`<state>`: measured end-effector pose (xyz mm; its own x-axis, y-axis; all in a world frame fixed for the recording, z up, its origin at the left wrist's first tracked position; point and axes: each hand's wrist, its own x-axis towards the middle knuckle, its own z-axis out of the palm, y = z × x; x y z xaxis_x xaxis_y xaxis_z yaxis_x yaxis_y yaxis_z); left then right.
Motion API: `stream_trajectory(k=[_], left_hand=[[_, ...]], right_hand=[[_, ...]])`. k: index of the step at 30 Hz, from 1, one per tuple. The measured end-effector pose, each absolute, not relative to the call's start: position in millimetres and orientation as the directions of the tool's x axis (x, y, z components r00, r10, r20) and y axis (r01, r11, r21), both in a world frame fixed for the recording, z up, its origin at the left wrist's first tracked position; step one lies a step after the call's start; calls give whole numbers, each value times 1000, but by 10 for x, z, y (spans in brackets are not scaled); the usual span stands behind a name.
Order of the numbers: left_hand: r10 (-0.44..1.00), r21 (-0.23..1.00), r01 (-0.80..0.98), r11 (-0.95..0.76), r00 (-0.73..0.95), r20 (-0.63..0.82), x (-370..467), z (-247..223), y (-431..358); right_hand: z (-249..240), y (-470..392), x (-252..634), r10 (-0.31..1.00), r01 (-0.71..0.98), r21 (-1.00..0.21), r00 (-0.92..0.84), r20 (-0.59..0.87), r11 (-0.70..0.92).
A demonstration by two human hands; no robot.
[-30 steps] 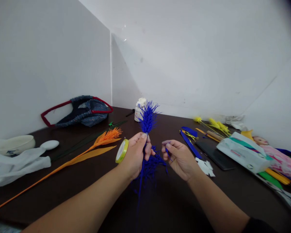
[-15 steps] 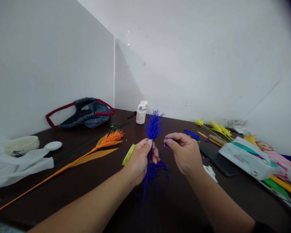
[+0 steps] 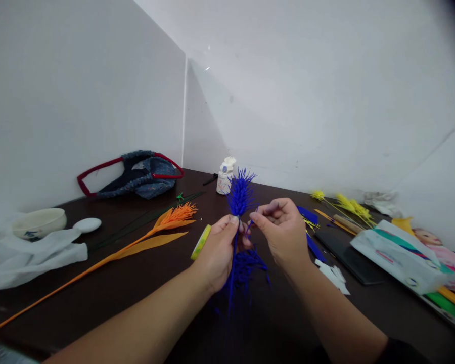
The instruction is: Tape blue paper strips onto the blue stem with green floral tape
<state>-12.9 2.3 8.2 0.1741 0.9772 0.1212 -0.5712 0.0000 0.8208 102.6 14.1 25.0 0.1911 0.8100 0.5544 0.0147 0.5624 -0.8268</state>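
Note:
A blue artificial wheat ear (image 3: 240,194) stands upright, its thin stem pinched below the head by my left hand (image 3: 220,250). Just to the right, my right hand (image 3: 280,227) pinches a small blue strip (image 3: 252,217) between thumb and forefinger, close beside the base of the ear. Whether the strip touches the ear I cannot tell. Beneath the hands lies a pile of loose blue strips (image 3: 250,265). A roll of yellow-green tape (image 3: 200,242) sits by my left wrist, partly behind it.
Left: a finished orange wheat stalk (image 3: 174,216), white bowl (image 3: 41,222), white spoon (image 3: 88,225), crumpled white plastic and a denim bag (image 3: 149,177). Behind: a white bottle (image 3: 224,177). Right: yellow wheat ears (image 3: 351,205), a dark flat slab (image 3: 349,258), white scraps, a printed packet (image 3: 400,258) and a doll.
My right hand has moved left with its blue strip, up to the wheat ear. My left hand keeps its grip on the stem. The whole view has shifted slightly.

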Motion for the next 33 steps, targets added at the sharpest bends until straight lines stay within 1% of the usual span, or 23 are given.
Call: stream_trajectory(k=[3,7,9,11,16,22,26,29,33], left_hand=[[980,814,-581,-28,146,137,-131,76,37],[974,789,-615,-13,172,149,-136,68,48],[970,776,-631,6,193,149,-142,70,46],[965,768,-640,28,217,146,-148,75,41],[946,773,-631,61,284,158,-151,92,12],[928,766,-639,66,322,188,-146,92,-7],[940,767,-640,42,286,187,-149,102,-7],[940,772,-635,34,283,191,-154,112,-4],[940,766,-641,39,284,190,-162,107,2]], right_hand=[[317,135,1090,834,115,-838,95,544,533],[438,97,1177,826,223,-802,-31,563,555],[474,87,1205,828,236,-797,-75,556,556],[482,92,1215,832,203,-808,-91,547,553],[427,144,1194,827,102,-823,5,562,558],[371,143,1143,856,36,-855,9,518,517],[354,139,1110,839,-2,-840,43,542,543],[384,145,1115,827,-68,-825,92,555,561],[495,144,1201,769,-183,-750,231,596,636]])
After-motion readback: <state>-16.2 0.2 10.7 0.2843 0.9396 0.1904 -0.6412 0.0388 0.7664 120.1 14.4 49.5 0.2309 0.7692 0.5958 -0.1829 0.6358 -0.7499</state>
